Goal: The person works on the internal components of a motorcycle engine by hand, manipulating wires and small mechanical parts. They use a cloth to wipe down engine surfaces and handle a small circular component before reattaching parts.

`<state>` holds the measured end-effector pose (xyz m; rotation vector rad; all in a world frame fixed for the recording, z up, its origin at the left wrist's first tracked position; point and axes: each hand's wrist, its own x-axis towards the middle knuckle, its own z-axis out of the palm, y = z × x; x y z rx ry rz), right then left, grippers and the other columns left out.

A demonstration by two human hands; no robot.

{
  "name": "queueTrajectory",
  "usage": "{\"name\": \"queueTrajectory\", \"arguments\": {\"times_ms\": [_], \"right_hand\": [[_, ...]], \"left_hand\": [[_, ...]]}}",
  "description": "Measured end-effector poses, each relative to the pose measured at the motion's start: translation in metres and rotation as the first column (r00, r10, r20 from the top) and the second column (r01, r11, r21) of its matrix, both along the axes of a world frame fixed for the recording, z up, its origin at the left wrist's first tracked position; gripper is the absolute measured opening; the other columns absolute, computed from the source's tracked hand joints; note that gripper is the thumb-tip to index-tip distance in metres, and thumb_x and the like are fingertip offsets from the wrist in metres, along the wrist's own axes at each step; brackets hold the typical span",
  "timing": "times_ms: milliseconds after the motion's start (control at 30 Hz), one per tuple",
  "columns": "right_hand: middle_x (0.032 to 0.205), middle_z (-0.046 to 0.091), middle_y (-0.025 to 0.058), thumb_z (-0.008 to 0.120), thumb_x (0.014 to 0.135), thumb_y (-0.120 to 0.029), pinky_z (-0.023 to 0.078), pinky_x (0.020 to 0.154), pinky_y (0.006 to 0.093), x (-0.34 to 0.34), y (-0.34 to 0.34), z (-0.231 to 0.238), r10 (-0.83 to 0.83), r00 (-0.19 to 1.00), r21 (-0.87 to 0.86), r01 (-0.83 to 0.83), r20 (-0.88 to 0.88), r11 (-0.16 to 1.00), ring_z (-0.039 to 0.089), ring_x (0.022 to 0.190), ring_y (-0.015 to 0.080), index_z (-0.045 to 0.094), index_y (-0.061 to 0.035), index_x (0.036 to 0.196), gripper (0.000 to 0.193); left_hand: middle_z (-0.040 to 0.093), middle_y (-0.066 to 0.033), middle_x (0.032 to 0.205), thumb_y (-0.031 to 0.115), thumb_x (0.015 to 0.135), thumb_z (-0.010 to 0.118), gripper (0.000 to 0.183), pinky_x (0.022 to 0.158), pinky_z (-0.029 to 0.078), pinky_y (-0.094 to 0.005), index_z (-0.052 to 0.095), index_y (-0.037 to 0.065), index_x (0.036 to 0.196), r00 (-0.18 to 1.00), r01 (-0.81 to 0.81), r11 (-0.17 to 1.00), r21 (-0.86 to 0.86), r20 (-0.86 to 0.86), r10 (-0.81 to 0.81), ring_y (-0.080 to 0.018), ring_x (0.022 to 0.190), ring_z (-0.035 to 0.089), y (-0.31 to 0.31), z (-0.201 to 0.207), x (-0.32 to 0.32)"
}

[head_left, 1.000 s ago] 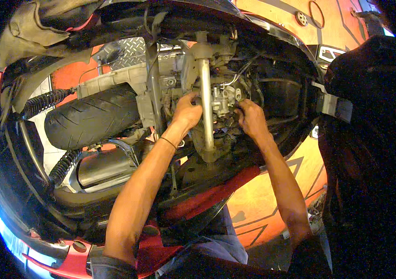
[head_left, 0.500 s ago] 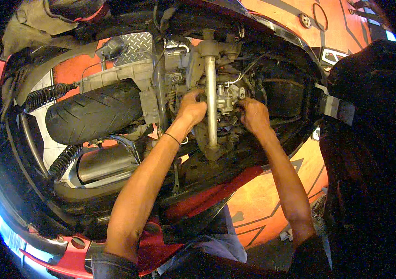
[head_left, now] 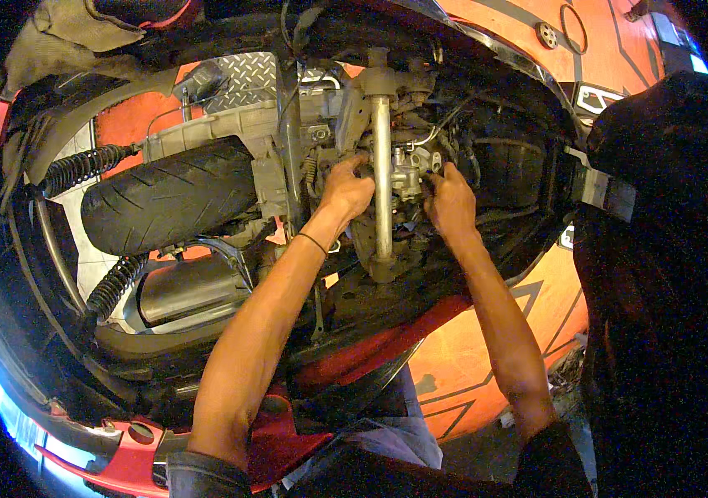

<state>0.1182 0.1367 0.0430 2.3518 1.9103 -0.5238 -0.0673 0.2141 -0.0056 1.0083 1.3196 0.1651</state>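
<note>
Right of the metal crossbar (head_left: 383, 195), the right hand (head_left: 454, 206) has edged farther along the carburetor-like casting (head_left: 408, 178), apparently changing reach; left hand (head_left: 345, 194) opposite; I cannot tell either's grip.

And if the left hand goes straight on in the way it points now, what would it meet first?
Most likely the silver bar, just beyond the fingertips of the left hand, up and to the right. Depth is unclear here, so the fingers might pass under it instead.
</note>
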Motion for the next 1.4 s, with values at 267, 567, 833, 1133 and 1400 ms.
{"name": "queueTrajectory", "arguments": {"times_ms": [267,567,833,1133,1400], "right_hand": [[0.092,0.062,0.0175,0.061,0.073,-0.006,0.054,0.068,0.0459,-0.004,-0.003,-0.004,-0.055,0.997,-0.031,0.056,0.060,0.998,0.064,0.079,0.0371,0.066,-0.0026,0.085,0.013],[0.089,0.061,0.0201,0.064,0.067,-0.003,0.051,0.067,0.0461,-0.005,-0.003,-0.013,-0.026,0.994,0.016,0.024,0.106,1.000,0.062,0.077,0.0396,0.063,-0.0005,0.083,0.016],[0.088,0.063,0.0144,0.061,0.074,-0.010,0.052,0.066,0.0449,-0.010,-0.004,-0.014,0.045,0.981,0.043,-0.054,0.187,0.998,0.064,0.077,0.0337,0.065,-0.0049,0.078,0.007],[0.084,0.061,0.0214,0.057,0.071,-0.001,0.051,0.062,0.0460,-0.008,0.003,-0.018,0.005,0.992,-0.030,-0.001,0.125,1.000,0.063,0.071,0.0373,0.061,0.0013,0.070,0.004],[0.093,0.057,0.0248,0.069,0.067,-0.005,0.052,0.072,0.0461,0.002,0.002,-0.016,0.002,1.000,-0.123,0.000,0.019,0.992,0.061,0.084,0.0413,0.063,0.0027,0.085,0.021]], "left_hand": [[0.061,-0.0183,0.119,0.011,0.075,0.059,0.046,0.099,0.039,-0.0323,0.059,-0.001,0.120,1.000,0.015,0.999,0.030,0.026,-0.016,-0.0260,0.113,0.055,0.007,0.028,0.001],[0.059,-0.0228,0.120,0.010,0.072,0.056,0.049,0.101,0.039,-0.0336,0.058,-0.003,0.119,0.999,-0.003,1.000,-0.007,0.043,0.003,-0.0322,0.116,0.055,0.007,0.025,0.002],[0.061,-0.0219,0.118,0.011,0.072,0.054,0.047,0.099,0.040,-0.0337,0.060,-0.001,0.117,1.000,0.005,0.998,0.064,0.023,-0.007,-0.0322,0.114,0.056,0.007,0.019,0.000],[0.063,-0.0209,0.114,0.012,0.071,0.057,0.045,0.096,0.041,-0.0336,0.062,-0.001,0.114,1.000,-0.007,0.989,0.145,-0.021,0.010,-0.0305,0.110,0.059,0.008,0.018,-0.001],[0.062,-0.0236,0.113,0.010,0.069,0.054,0.048,0.096,0.042,-0.0335,0.061,-0.005,0.113,0.996,-0.036,0.999,0.019,0.084,0.034,-0.0333,0.109,0.058,0.007,0.003,-0.004]]}}
